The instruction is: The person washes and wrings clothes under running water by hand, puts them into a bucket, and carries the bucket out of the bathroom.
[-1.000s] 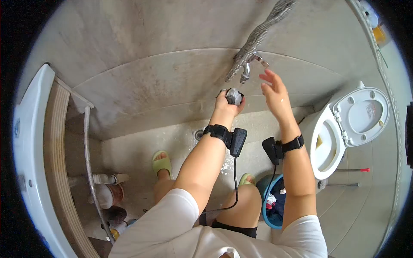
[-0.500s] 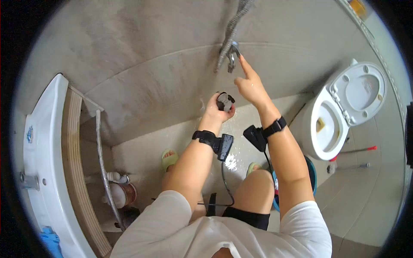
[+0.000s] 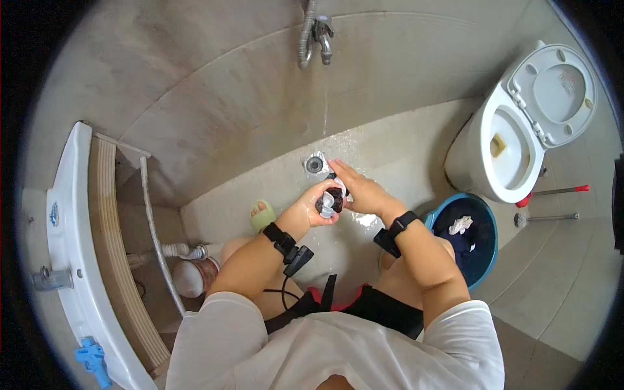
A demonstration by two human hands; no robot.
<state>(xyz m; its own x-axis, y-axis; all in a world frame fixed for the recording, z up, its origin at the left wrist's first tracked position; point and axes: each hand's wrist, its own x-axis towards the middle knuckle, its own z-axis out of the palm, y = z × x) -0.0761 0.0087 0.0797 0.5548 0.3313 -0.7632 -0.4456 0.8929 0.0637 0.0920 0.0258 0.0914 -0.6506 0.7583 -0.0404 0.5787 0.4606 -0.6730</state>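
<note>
My left hand [image 3: 313, 205] is curled around a small bunched black-and-grey cloth [image 3: 327, 204], held low in front of me over the wet floor. My right hand [image 3: 365, 193] lies against the cloth's right side, its fingers stretched out and pointing toward the wall. Part of the cloth is hidden between my palms. Beyond my hands, a thin stream of water [image 3: 325, 104] falls from the wall tap [image 3: 323, 42] to the floor near a round drain [image 3: 314, 164].
A blue tub [image 3: 492, 257] with dark clothes and a whitish cloth [image 3: 461, 225] stands by my right leg. The toilet [image 3: 484, 156] is at the right, lid up. On the left are a white washbasin [image 3: 78, 214], a pipe [image 3: 155, 227] and a small bucket [image 3: 192, 278].
My right hand has left the tap and come down to the cloth in my left hand. Both hands have moved lower and nearer each other. My view has shifted downward, showing the drain and tub.
</note>
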